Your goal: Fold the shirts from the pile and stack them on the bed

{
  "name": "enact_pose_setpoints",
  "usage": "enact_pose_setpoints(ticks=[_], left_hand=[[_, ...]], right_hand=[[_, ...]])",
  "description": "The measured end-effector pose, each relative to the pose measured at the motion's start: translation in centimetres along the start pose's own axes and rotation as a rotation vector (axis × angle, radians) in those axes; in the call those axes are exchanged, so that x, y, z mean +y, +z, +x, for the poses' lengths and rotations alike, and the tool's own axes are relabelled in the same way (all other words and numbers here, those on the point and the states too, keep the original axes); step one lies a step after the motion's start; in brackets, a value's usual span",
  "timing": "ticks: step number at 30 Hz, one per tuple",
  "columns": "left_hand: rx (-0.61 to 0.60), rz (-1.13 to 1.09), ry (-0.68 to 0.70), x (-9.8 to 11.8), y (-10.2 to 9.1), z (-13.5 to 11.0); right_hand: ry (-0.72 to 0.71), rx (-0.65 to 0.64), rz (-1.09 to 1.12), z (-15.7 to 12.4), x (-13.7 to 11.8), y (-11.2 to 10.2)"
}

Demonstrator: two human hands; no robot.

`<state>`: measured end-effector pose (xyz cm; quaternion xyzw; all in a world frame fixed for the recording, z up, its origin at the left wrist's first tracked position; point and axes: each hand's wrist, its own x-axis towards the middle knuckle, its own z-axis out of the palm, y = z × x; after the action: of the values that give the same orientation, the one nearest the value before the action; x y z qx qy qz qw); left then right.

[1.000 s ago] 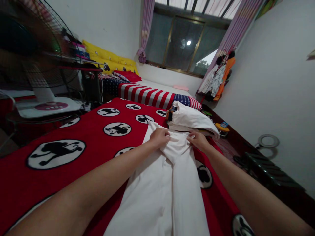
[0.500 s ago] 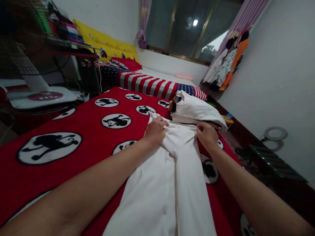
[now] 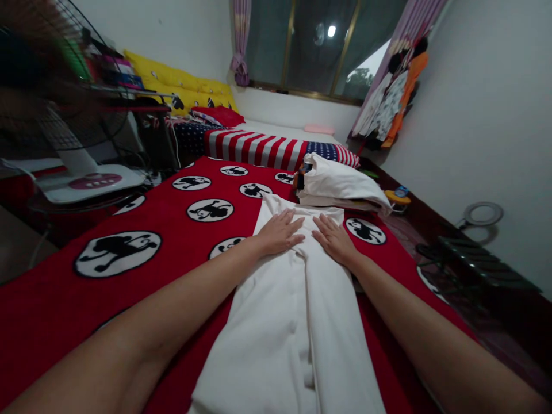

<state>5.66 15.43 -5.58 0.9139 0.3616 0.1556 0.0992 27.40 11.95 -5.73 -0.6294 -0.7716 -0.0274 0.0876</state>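
A long white garment (image 3: 276,322) lies lengthwise in front of me on a red blanket (image 3: 181,322) printed with black figures in white ovals. It is folded into a narrow strip, and a fold edge runs down its middle; its near end leaves the view. My left hand (image 3: 281,233) rests flat on its far part with fingers spread. Beside it, my right hand (image 3: 334,237) lies palm down on the cloth, fingers stretched out. Just beyond the garment's far edge sits a pile of folded white clothes (image 3: 340,184), with something dark and orange at its left side.
A white standing fan (image 3: 86,184) is at the left. Behind lies a bed with a striped cover (image 3: 259,148) below a window (image 3: 319,52). Clothes (image 3: 401,98) hang at the back right. A yellow stool (image 3: 397,199) and a ring light (image 3: 483,214) stand along the right.
Both hands have let go of the garment's far corners and now lie flat on it, the right hand further inward. The far part of the cloth looks smoother. The view has shifted slightly.
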Motion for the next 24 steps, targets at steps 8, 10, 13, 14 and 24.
enact_pose_setpoints(ticks=[8,10,13,14,24], left_hand=[[-0.125,-0.201,0.175,-2.2,-4.6,-13.9],[-0.201,-0.23,0.176,-1.7,-6.1,-16.9],[-0.277,-0.248,0.206,0.2,-7.2,-19.7],[-0.278,-0.246,0.229,1.1,-7.2,-20.2],[-0.273,-0.352,0.417,8.8,-9.3,-21.8]], right_hand=[[-0.361,0.033,0.136,-13.8,1.6,-3.1],[-0.447,0.002,0.175,-16.8,1.1,-4.3],[-0.573,-0.078,0.202,-19.6,-0.9,-5.9],[-0.605,-0.108,0.213,-20.1,-1.8,-6.3],[-0.727,-0.329,0.548,-20.4,-7.4,-10.0]])
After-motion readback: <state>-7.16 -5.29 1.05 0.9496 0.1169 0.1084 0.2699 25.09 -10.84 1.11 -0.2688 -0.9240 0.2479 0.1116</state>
